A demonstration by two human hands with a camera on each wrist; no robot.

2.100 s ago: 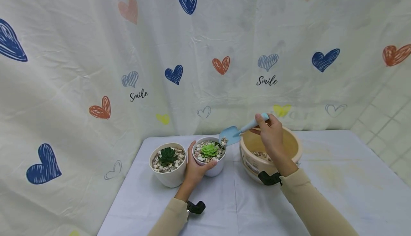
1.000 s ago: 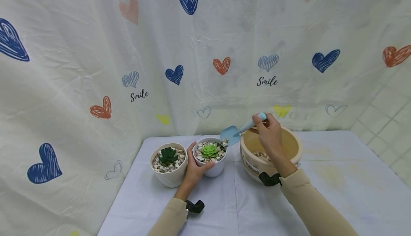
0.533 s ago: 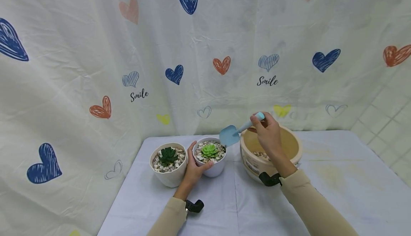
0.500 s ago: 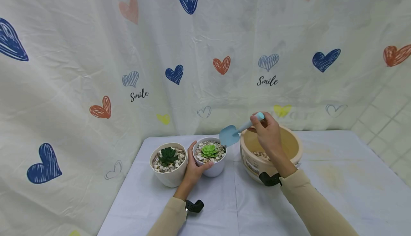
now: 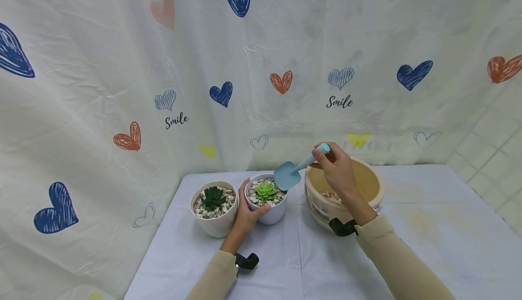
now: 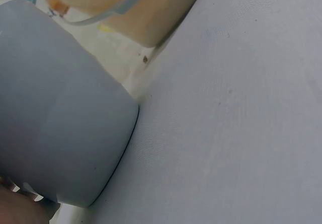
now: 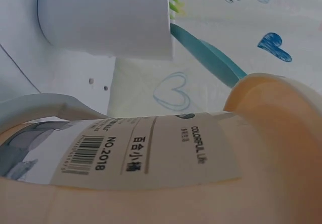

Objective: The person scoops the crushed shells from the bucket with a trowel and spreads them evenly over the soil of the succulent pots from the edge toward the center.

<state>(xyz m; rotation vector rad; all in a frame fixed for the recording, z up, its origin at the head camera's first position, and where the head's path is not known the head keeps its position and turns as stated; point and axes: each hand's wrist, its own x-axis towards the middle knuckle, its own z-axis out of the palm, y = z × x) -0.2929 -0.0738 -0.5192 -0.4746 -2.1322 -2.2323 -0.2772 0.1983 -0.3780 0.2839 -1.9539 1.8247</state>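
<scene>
My left hand [image 5: 244, 217] grips a small white flowerpot [image 5: 272, 216], thumb at its front and fingers along its left side. Inside the pot a bright green succulent [image 5: 266, 191] stands among pebbles. My right hand [image 5: 340, 171] holds a light blue trowel [image 5: 287, 176] by its handle, above the big tub. The blade tips down over the pot's right rim, with no pebbles visible on it. From the right wrist, the trowel [image 7: 209, 55] meets the pot's rim [image 7: 170, 20]. The left wrist view shows mostly the pot's wall [image 6: 60, 103].
A cream pot [image 5: 216, 227] with a dark green succulent [image 5: 213, 198] and pebbles stands left of my left hand. Under my right hand is a beige tub [image 5: 316, 200] with some pebbles [image 5: 331, 196] at the bottom. A white cloth [image 5: 416, 254] covers the table.
Pebbles at the trowel's tip in the two oldest frames are gone from the blade. The trowel and right hand have shifted slightly left over the pot's rim. My left hand keeps its place.
</scene>
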